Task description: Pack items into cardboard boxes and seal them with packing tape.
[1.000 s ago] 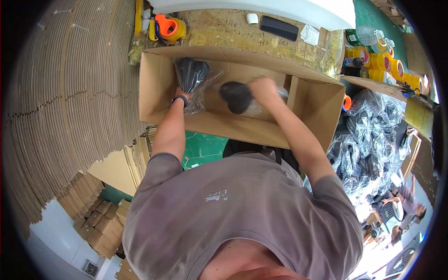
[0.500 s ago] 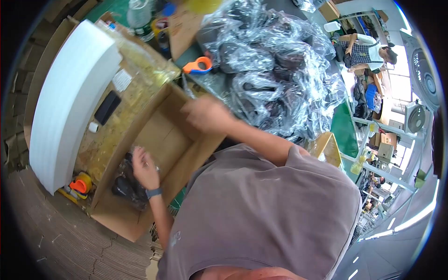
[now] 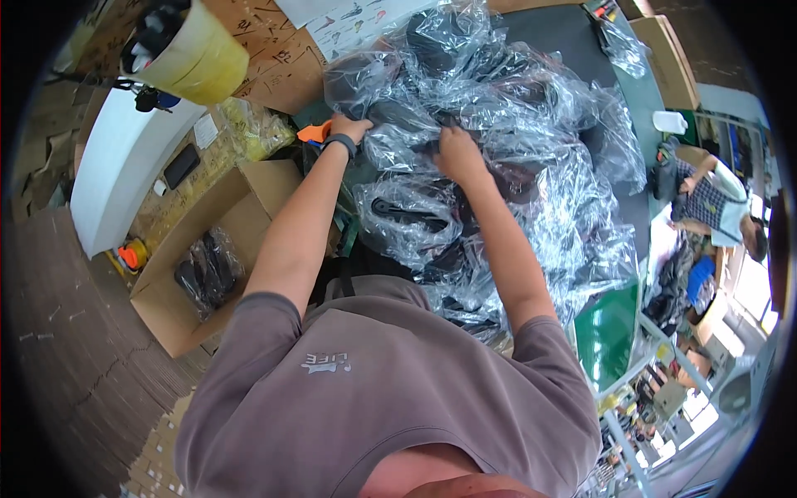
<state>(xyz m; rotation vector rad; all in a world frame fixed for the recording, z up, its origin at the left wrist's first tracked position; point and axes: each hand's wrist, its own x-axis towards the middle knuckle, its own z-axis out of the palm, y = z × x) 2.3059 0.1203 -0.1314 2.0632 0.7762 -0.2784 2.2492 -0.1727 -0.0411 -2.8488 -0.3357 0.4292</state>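
The biggest thing in front of me is the heap of clear crinkled plastic bags with dark items sealed inside (image 3: 498,158), spread over the dark green worktop (image 3: 610,332) and covering most of it. Both my arms reach into that heap. To my left, lower down, stands the open brown cardboard box (image 3: 249,207), with a few of the same dark bagged items (image 3: 207,266) lying flat on its bottom. Beyond the box runs a long white foam slab (image 3: 124,166), and near its far end sits a big yellow roll of tape (image 3: 195,54).

My left hand (image 3: 350,129), a dark band on its wrist, rests at the near-left edge of the heap, fingers curled down into the plastic beside a small orange tool (image 3: 315,133); it looks closed on a fold of bag, though the film hides how firmly. My right hand (image 3: 457,153) lies in the middle of the heap, fingers closed over a dark bagged piece there.

What worries me is how the bags overlap and cling. If I lift one, its slack film could drag its neighbours, and those at the edge of the worktop could slide to the floor. The plastic is slippery too, so a shallow pinch on film alone, not on the item inside, could let it slip from my hand or tear.
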